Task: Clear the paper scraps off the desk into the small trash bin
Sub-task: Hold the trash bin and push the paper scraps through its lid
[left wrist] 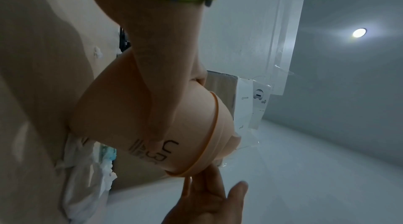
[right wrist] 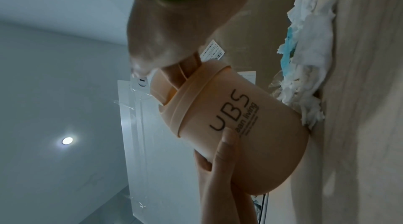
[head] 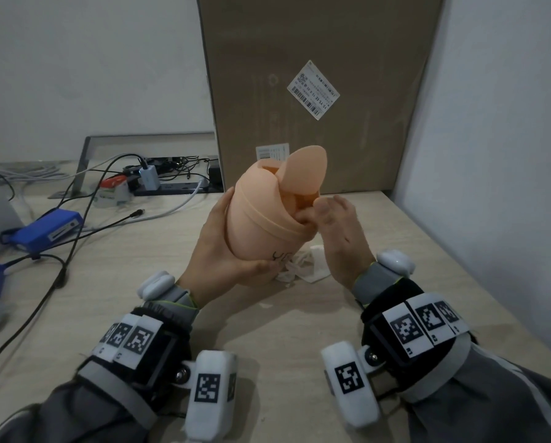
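left hand (head: 218,251) gripping tilted bin (head: 267,215)

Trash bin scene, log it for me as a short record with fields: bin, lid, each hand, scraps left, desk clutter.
bin: small peach trash bin, tilted toward the right hand, lifted by the left
lid: swing flap tipped open
left hand: left hand grips the bin's lower body
right hand: right hand at the bin's mouth, fingertips reaching inside; whether it holds a scrap cannot be told
scraps left: white and blue paper scraps lie on the desk beside the bin's base
desk clutter: blue box and cables at far left, cardboard box behind
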{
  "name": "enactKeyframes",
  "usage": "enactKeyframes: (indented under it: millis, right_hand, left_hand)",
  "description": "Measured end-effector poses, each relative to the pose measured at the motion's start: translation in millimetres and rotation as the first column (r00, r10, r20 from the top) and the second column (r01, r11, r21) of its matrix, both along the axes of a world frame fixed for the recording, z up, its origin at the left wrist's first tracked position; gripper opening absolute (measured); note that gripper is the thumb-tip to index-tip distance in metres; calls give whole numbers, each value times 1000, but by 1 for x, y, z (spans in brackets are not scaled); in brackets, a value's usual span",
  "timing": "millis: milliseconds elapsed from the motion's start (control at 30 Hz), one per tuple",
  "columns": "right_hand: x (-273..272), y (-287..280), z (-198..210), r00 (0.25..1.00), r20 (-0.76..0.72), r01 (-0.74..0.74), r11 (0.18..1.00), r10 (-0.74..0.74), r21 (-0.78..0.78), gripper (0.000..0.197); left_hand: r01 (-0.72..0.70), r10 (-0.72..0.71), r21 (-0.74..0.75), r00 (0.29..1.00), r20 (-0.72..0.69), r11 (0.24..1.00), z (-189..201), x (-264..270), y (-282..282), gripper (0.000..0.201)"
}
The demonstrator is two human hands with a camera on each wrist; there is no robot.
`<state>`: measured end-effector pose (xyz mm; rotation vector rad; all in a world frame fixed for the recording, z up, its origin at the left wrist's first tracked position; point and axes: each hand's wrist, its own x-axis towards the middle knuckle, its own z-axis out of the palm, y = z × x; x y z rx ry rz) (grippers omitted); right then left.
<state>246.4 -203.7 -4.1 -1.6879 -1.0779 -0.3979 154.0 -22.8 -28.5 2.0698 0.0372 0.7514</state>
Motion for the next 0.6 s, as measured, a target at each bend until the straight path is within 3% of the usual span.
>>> enactKeyframes:
  millis: [100, 167, 267, 333, 400, 500, 600]
  right_hand:
    - [7, -3, 2, 987, 32, 141, 952, -155, 272, 45]
    - [14, -5, 1, 957, -48, 289, 920, -287, 263, 36]
    - [30, -7, -9, 910, -91, 400, 914, -405, -76, 19]
    - [35, -9, -15, 920, -72, 319, 844, -385, -430, 35]
    - [31, -9, -18, 929, -110, 197, 724, -354, -661, 55]
    - [24, -6, -18, 922, -155, 105, 613, -356, -783, 75]
    - [17, 2, -21, 942, -99, 106, 565, -320, -818, 75]
  left_hand:
    - [-22, 24, -72, 999, 22, 997, 0, 1, 1, 121]
    - [-67, 72, -113, 997, 39, 991, -1, 1, 4, 122]
    - [-127, 142, -186, 987, 73, 974, -1, 1, 6, 122]
    - [-167, 195, -241, 976, 95, 956, -1, 0, 8, 118]
    - [-207, 240, -268, 966, 97, 941, -1, 1, 11, 117]
    - [-233, 264, -278, 962, 77, 932, -3, 3, 13, 122]
    - [-241, 268, -272, 961, 66, 932, -4, 4, 14, 124]
